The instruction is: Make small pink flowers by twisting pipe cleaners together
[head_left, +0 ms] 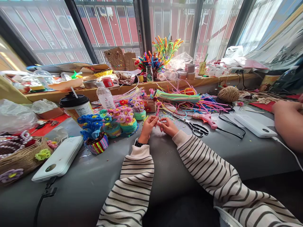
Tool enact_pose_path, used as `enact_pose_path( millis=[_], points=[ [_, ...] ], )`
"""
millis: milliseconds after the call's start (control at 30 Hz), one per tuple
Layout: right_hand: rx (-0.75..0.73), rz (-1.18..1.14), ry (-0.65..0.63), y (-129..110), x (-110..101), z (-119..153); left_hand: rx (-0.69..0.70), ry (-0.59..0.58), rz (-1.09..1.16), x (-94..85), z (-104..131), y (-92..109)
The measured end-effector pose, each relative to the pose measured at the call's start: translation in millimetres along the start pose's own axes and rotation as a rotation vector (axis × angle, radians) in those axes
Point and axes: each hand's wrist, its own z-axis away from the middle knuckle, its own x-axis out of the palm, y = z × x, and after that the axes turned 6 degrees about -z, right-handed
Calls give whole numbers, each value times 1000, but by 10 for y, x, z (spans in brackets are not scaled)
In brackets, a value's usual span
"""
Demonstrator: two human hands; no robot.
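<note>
In front of me, my left hand (pixel 148 126) and my right hand (pixel 168 127) meet above the grey table, fingertips pinched close together. A small pink pipe-cleaner flower (pixel 158 103) on a pink stem stands up from between them. Both hands grip around the lower stem; exactly what lies between the fingertips is partly hidden. Just right of my right hand lie black-handled scissors (pixel 198 128) and a pink hot glue gun (pixel 206 119). Left of my left hand stand pots of pink pipe-cleaner flowers (pixel 123 114) and a striped pot (pixel 97 143) with blue ones.
Bundled pipe cleaners (pixel 180 96) and a twine ball (pixel 228 94) lie behind my hands. A lidded cup (pixel 77 107), a plastic bottle (pixel 104 96) and a white power bank (pixel 58 159) stand left. Another white power bank (pixel 255 125) and another person's arm (pixel 287 124) are right.
</note>
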Motion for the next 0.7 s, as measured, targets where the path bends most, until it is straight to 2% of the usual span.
enact_pose_path(
  millis=[200, 700],
  points=[
    [45, 18, 7, -2, -5, 3, -6, -5, 0, 15, 18, 22],
    [-19, 41, 84, -35, -39, 0, 6, -90, -32, 8, 2, -23]
  ],
)
